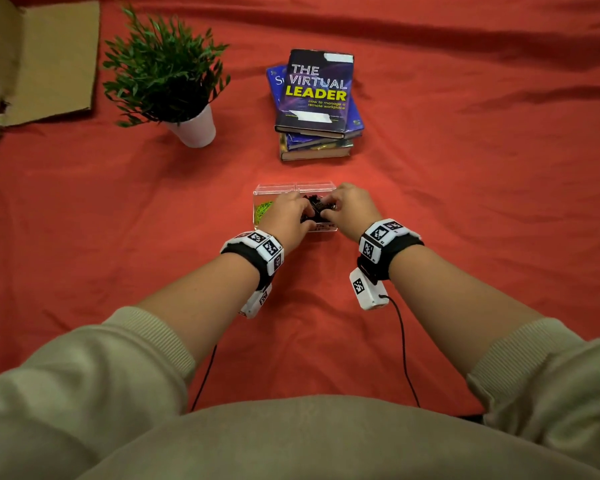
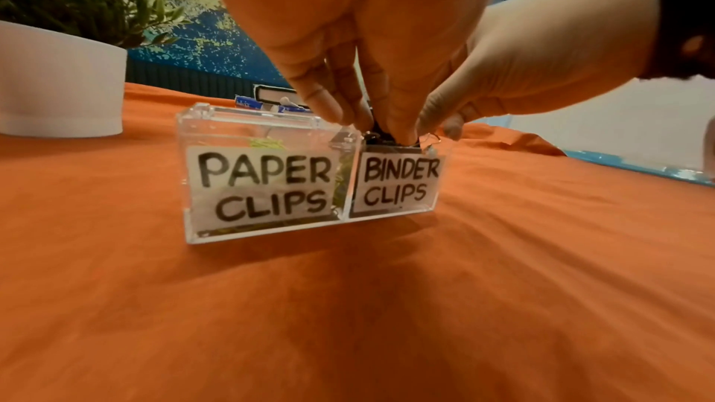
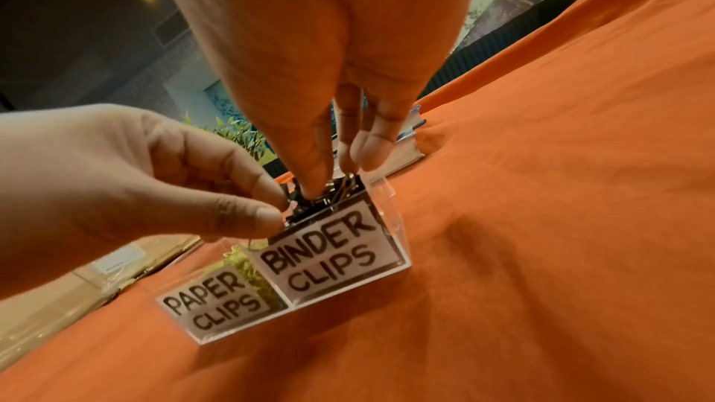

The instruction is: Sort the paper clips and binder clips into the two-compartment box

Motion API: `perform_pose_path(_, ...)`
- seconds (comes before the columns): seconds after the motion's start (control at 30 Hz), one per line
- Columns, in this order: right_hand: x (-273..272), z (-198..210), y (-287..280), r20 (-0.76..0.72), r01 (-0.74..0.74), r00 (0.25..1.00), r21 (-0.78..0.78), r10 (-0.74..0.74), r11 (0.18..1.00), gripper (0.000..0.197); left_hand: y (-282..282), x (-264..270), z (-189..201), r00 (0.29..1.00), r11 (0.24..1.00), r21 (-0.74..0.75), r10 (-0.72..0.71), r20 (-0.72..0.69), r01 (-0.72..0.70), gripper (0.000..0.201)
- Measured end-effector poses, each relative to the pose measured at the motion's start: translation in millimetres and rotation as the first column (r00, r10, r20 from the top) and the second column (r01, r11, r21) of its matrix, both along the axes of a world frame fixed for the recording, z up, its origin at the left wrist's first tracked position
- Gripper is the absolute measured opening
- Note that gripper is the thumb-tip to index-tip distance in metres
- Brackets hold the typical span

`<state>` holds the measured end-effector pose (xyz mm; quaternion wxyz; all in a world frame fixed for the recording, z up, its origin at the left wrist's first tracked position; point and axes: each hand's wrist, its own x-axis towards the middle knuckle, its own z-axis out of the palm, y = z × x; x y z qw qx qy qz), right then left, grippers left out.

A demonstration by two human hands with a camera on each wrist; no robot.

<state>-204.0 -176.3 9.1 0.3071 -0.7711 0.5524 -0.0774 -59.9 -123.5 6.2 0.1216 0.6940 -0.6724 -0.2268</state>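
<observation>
Two hands meet over the right half of the clear two-compartment box (image 1: 267,192), which sits on the red-orange cloth of the bench (image 1: 465,209) straight ahead of the person, toward 12 o'clock from the forearms. The left hand (image 1: 286,211) comes in from 7 o'clock and the right hand (image 1: 349,206) from 5 o'clock. Both have their fingertips dipped into the heap of black binder clips (image 3: 329,194) that fills the compartment labelled BINDER CLIPS (image 2: 398,184) up to its rim.

In the right wrist view, the left thumb and forefinger pinch at the wire handle of one clip at the near edge of the heap. The right hand's fingers (image 3: 317,170) are bunched together and pushed down into the clips; whether they actually grip one I cannot tell.

The green paper clips (image 1: 264,208) lie in the other compartment, marked PAPER CLIPS (image 2: 263,187), at 9 o'clock of the hands. No loose clips show on the cloth around the box.

My reading is that sorting is nearly done, and that the step in hand is settling or tucking the last binder clips so they sit below the rim. The next move would call for pressing the springy wire handles down flat, then drawing both hands straight up without snagging a handle and pulling a clip out.

Beyond the box, a stack of books (image 1: 314,98) stands at 12 o'clock, a potted plant (image 1: 167,74) at 11 o'clock and flat cardboard (image 1: 59,57) at 10 o'clock.
</observation>
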Motion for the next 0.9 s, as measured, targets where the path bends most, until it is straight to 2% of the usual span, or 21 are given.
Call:
perform_pose_path(0.1, 0.5, -1.5, -1.2, -0.015, 0.019, 1.000, -0.018, -0.019, 1.000, 0.023, -4.0, -4.2, -0.5, 0.996, 0.999, 0.019, -0.051, 0.077, 0.050, 0.024)
perform_pose_path(0.2, 2.6, -0.8, -0.4, 0.042, 0.057, 0.998, -0.044, -0.056, 0.997, 0.021, -3.7, -8.8, 0.2, 0.990, 0.998, 0.002, -0.060, 0.125, 0.060, 0.025)
perform_pose_path(0.27, 4.6, -0.7, 3.0, 0.068, 0.005, 0.998, -0.055, -0.001, 0.998, 0.023, -2.1, -9.0, -0.2, 0.989, 0.998, -0.020, -0.048, 0.138, 0.051, 0.025)
perform_pose_path(0.37, 3.7, -3.7, 4.7, 0.012, -0.072, 0.997, -0.036, 0.073, 0.997, 0.024, 0.3, -4.7, -0.5, 0.992, 0.999, -0.025, -0.024, 0.120, 0.027, 0.024)
perform_pose_path(0.47, 0.5, -5.5, 0.4, 0.040, 0.013, 0.999, -0.043, -0.011, 0.999, 0.019, -1.4, -1.3, -0.2, 0.995, 0.997, -0.072, -0.021, 0.098, 0.028, 0.022)
perform_pose_path(0.53, -0.7, -4.4, -0.3, 0.046, 0.055, 0.998, -0.032, -0.053, 0.998, 0.019, -4.7, -2.0, 0.8, 0.997, 0.992, -0.119, -0.031, 0.065, 0.039, 0.029)
perform_pose_path(0.67, -0.7, -2.6, -0.6, 0.042, 0.063, 0.997, 0.002, -0.063, 0.998, 0.019, -12.3, -0.5, -0.3, 0.983, 0.989, -0.052, -0.129, 0.129, 0.137, 0.049)
perform_pose_path(0.83, -0.2, 1.2, 1.7, 0.028, 0.053, 0.998, 0.048, -0.054, 0.997, 0.017, -12.9, 5.5, 1.0, 0.977, 0.990, -0.041, -0.128, 0.173, 0.137, 0.042)
perform_pose_path(0.9, -4.8, 10.7, -1.3, 0.085, 0.094, 0.992, 0.014, -0.095, 0.995, 0.016, -11.1, 9.7, 5.1, 0.981, 0.990, -0.060, -0.118, 0.156, 0.128, 0.041)
